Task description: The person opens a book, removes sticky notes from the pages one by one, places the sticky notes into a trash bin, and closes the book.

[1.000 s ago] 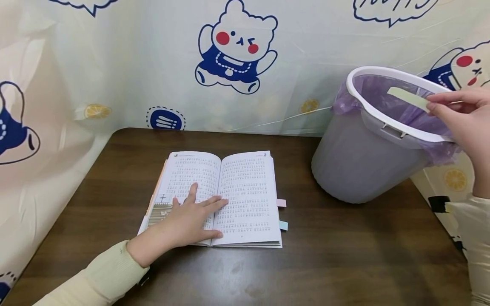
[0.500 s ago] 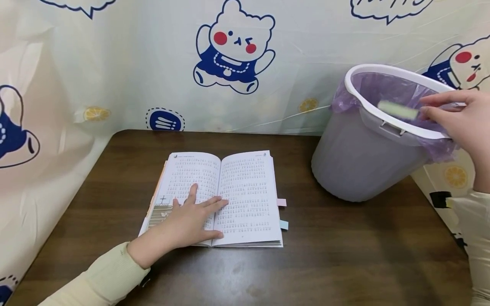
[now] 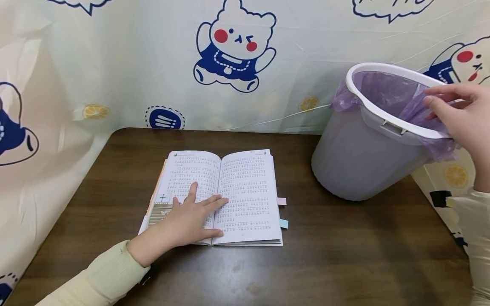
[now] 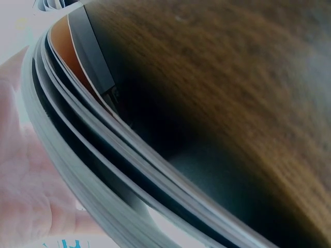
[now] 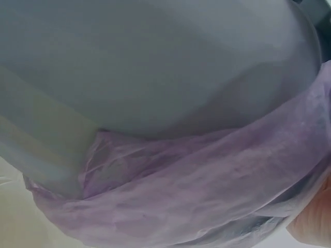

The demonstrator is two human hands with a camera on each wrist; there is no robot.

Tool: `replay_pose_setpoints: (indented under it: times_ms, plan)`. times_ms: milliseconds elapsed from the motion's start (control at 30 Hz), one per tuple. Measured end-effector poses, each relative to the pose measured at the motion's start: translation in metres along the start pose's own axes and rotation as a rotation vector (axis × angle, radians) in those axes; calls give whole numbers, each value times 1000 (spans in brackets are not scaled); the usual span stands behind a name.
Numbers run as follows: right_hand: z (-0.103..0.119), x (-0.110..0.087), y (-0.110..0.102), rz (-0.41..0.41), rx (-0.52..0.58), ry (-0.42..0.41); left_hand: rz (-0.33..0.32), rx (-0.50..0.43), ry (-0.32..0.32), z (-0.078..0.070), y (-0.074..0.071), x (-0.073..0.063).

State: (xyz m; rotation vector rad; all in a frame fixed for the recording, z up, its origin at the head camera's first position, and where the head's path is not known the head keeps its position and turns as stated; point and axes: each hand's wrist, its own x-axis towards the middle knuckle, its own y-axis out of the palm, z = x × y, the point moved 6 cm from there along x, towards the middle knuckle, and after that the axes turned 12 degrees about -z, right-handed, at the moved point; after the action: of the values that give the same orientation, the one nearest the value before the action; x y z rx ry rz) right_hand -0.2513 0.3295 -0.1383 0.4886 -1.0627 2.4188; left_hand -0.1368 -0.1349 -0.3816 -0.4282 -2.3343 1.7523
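Backdrop sheet [image 3: 153,63]: pale, hung at L, back & R; blue-outlined bears w/ red cheeks, orange slices.
Tabletop [image 3: 337,255]: dark brown wood grain, soft glare nr the front; carries book & bin.
Left hand [image 3: 189,221]: cream sleeve; palm down, fingers spread, resting flat on book; same spot as 0.5 s ago.
Open book [image 3: 245,182]: under L hand, mostly its lower L page & across the gutter; printed text, drawing at lower L; lies flat, unmoved.
Page tabs: pink [image 3: 281,201] above lt blue [image 3: 283,224], both sticking out of book's R edge.
Wastebasket [image 3: 356,161]: gray, white rim, at table's far R; purple liner [image 3: 386,89] folded over rim.
Right hand [image 3: 465,110]: over bin's R side, fingers slightly bent, grip released. Pale-green strip, in view by these fingertips 0.5 s ago, now out of sight; can't tell where exactly.
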Motion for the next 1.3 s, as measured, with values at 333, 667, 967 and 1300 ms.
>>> replay_pose_setpoints:
  times_ms: [333,667,967,1300]
  plan:
    - [16,-11,-3,-111,120,-56,-10,-6,-2,0,-1,0]
    - [48,-36,-1,-133,147,-205,12,-13,-23,1,1,-2]
    - [62,-59,8,-90,145,-273,0,-14,-14,0,1,-3]
    - [72,-89,32,-49,259,-449,-6,-8,0,0,-1,-2]
